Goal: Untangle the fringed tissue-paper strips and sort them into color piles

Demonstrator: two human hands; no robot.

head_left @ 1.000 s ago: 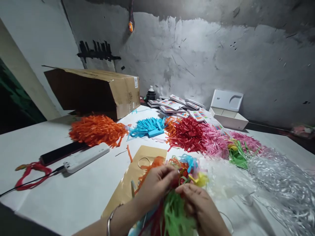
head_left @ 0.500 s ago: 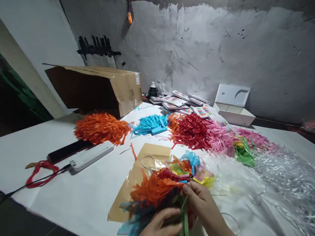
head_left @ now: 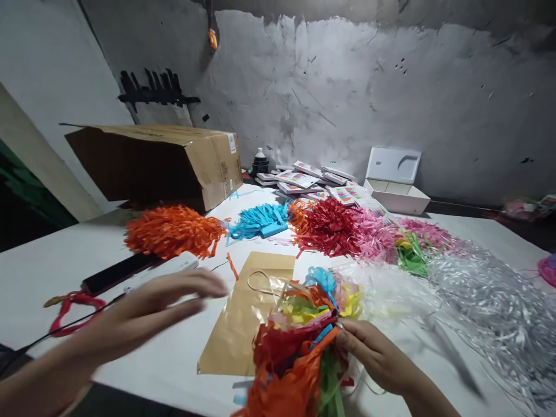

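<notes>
Streamer bundle [head_left: 291, 344], crinkled red, orange, green, yellow and blue, runs lengthwise toward the person, loose ends nearest, overlapping the brown sheet [head_left: 237, 324]; right hand's [head_left: 377, 353] fingers pinch its side, left hand's [head_left: 152, 304] spread.

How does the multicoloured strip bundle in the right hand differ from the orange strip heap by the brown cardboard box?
The multicoloured strip bundle mixes red, orange, blue, green and yellow; the orange strip heap looks plain orange. The right hand holds the bundle, while the heap lies on the white table. Both have thin strips.
</notes>
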